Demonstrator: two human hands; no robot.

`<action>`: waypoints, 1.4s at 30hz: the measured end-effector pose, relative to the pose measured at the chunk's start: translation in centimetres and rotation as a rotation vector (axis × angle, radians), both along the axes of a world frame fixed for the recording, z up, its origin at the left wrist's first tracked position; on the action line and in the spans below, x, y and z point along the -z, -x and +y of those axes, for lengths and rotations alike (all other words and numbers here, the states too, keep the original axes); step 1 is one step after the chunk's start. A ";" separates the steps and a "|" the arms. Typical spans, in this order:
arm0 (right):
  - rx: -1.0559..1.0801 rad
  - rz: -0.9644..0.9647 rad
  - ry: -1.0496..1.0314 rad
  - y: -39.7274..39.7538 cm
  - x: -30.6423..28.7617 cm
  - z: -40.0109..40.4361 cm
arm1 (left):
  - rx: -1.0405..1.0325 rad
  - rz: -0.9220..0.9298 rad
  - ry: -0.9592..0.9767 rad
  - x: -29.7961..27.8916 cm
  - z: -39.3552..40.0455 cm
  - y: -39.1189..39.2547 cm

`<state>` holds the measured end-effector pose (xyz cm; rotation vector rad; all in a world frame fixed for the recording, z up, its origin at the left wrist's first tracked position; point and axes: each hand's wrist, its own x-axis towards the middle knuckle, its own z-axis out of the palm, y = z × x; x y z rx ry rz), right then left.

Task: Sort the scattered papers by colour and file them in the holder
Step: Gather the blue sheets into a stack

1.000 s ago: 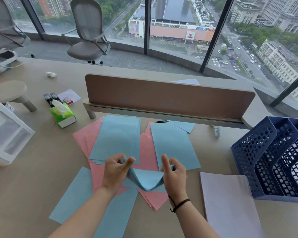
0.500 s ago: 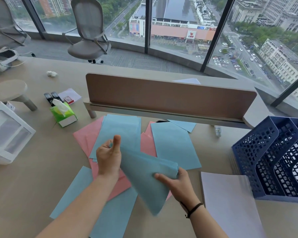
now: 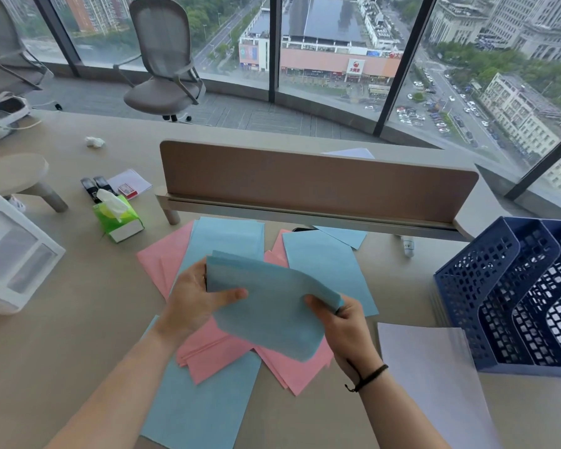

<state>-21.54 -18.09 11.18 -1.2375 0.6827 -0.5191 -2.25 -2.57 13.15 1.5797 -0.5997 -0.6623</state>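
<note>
Above the middle of the table [image 3: 62,335], both hands hold a small stack of blue sheets [image 3: 272,306] clear of the papers lying below. Its long axis runs from upper left to lower right, the near corner drooping toward the person. The left hand [image 3: 195,299] grips the upper-left short edge, thumb laid across the top face and fingers behind; the right hand [image 3: 340,322] pinches the right edge, thumb on top, fingers curled beneath — a dark band sits on that wrist.

Under the held stack, pink sheets [image 3: 214,348] fan out at mixed angles, overlapped by more blue sheets [image 3: 324,270] lying lengthwise away from the person; another blue sheet [image 3: 198,406] lies nearest, touching the left forearm. A white sheet stack [image 3: 434,380] lies at the right, its far corner just beside the blue holder [image 3: 486,286], whose slots open upward and stand at the table's right side.

Bare table shows left of the papers — up to a white drawer box [image 3: 13,254] and a green tissue pack [image 3: 117,218]. A brown divider panel [image 3: 318,183] bounds the far side.
</note>
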 end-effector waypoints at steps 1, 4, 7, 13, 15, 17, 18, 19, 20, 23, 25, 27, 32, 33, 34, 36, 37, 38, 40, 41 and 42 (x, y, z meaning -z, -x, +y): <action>-0.004 -0.015 0.019 0.0 -0.2 -0.2 | 0.003 -0.034 -0.036 0.0 0.2 0.0; -0.017 -0.050 0.072 0.0 -0.8 -0.4 | -0.091 -0.193 -0.080 -0.3 0.3 0.5; -0.005 -0.089 0.100 0.2 -0.9 -0.4 | -0.205 -0.263 -0.003 0.0 0.2 1.7; -0.028 0.056 0.136 0.7 2.0 1.0 | -0.175 -0.162 -0.043 4.2 1.3 3.2; 0.013 0.106 0.114 0.5 2.4 1.7 | -0.147 -0.123 -0.057 4.8 1.5 3.6; 0.066 0.120 0.080 0.3 2.4 2.0 | -0.124 -0.087 -0.058 4.8 1.3 3.5; 0.097 0.119 0.068 0.0 2.3 2.1 | -0.110 -0.086 -0.073 4.7 1.1 3.4; 0.123 0.112 0.060 -0.2 2.1 2.1 | -0.101 -0.080 -0.095 4.7 1.0 3.2; 0.146 0.099 0.053 -0.4 1.9 2.1 | -0.095 -0.053 -0.106 4.7 1.0 3.0; 0.194 0.053 0.028 -1.0 1.3 2.1 | -0.092 0.023 -0.121 5.0 1.0 2.5; 0.228 0.040 0.038 -1.3 0.9 1.9 | -0.072 0.066 -0.062 4.7 1.0 2.6; 0.237 0.046 0.056 -1.5 0.5 1.7 | -0.098 0.143 0.011 4.2 0.8 2.6; 0.243 0.049 0.105 -1.6 0.6 1.7 | -0.235 0.177 0.078 2.6 -0.7 2.7; 0.250 0.047 0.109 -1.6 0.7 1.8 | -0.247 0.151 0.068 2.6 -0.9 2.6; 0.256 0.044 0.112 -1.6 0.7 1.8 | -0.246 0.129 0.057 2.5 -1.1 2.5; 0.253 0.040 0.111 -1.7 0.8 1.8 | -0.221 0.094 0.070 2.5 -1.1 2.2; 0.237 0.045 0.106 -1.7 0.8 1.8 | -0.216 0.086 0.076 2.6 -1.1 2.1; 0.208 0.058 0.107 -1.6 0.9 1.7 | -0.212 0.086 0.090 2.6 -1.0 2.0; 0.128 0.110 0.123 -1.2 1.0 1.6 | -0.188 0.105 0.120 2.7 -0.9 1.9; 0.094 0.136 0.122 -1.0 1.2 1.5 | -0.162 0.111 0.140 2.9 -0.8 1.7; 0.079 0.154 0.113 -0.6 1.6 1.3 | -0.127 0.102 0.148 3.2 -0.6 1.5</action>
